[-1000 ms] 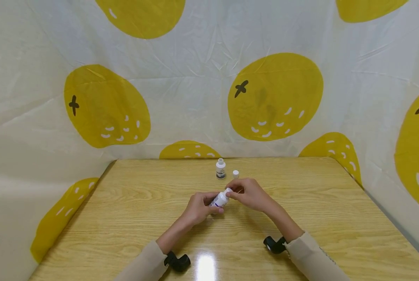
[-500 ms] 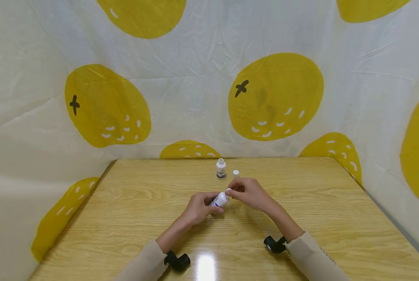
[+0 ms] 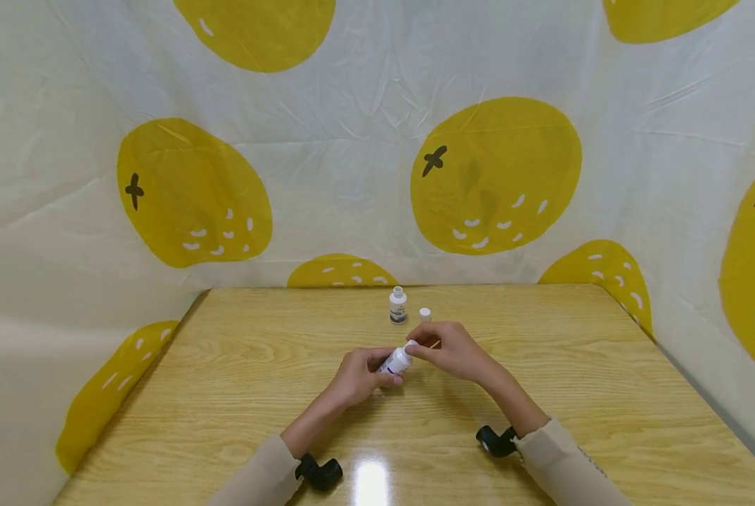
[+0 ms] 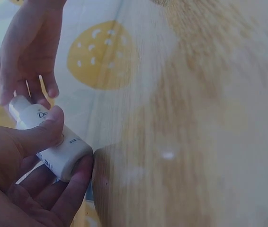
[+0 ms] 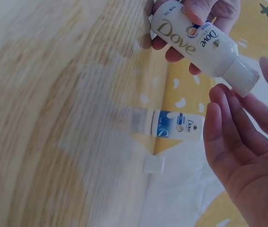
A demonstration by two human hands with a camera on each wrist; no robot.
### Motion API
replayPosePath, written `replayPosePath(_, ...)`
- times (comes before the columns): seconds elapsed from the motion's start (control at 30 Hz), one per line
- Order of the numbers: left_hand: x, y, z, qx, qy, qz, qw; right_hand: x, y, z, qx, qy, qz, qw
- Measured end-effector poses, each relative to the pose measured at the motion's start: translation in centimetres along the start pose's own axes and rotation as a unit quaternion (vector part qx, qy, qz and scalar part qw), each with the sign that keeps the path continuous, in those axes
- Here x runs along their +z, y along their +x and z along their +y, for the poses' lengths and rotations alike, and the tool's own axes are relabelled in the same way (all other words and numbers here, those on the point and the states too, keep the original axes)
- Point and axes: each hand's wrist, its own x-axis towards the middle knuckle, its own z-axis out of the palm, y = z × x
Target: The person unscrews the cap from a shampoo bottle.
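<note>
My left hand [image 3: 356,377] holds a small white Dove bottle [image 5: 193,40], tilted, with its capped end up toward the right hand. The thumb lies across the label in the left wrist view, and the fingers wrap behind and under the base. At the bottle's white cap [image 5: 240,75] is my right hand [image 3: 448,349], its thumb and fingers about the cap. In the right wrist view the fingertips touch the cap's underside, while the thumb tip looks slightly apart from it. The cap sits on the bottle neck.
A second Dove bottle [image 3: 398,306] stands uncapped near the table's back edge. A loose white cap [image 3: 424,313] rests to its right, just beyond the right hand. The wooden table [image 3: 257,393] meets a patterned curtain [image 3: 346,190] at the back.
The right fingers shift slightly around the cap, covering more of it half a second ago than now. The left hand and bottle stay almost in place. The standing bottle is unmoved.
</note>
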Motion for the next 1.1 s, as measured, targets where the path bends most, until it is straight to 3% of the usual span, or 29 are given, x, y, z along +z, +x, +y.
replayPosePath(0.17, 0.02, 0.03, -0.06, -0.001, -0.001, 0.000, 1.0000, 0.04, 0.01, -0.11, 0.009, -0.003, 0.006, 0.9999)
replayPosePath(0.53, -0.06, 0.07, 0.02, -0.004, -0.003, -0.002, 1.0000, -0.25, 0.08, 0.01, -0.016, -0.005, -0.008, 0.9998)
replayPosePath(1.1, -0.04, 0.12, 0.01, -0.008, -0.001, -0.002, 1.0000, -0.17, 0.06, 0.01, 0.005, -0.007, 0.003, 1.0000)
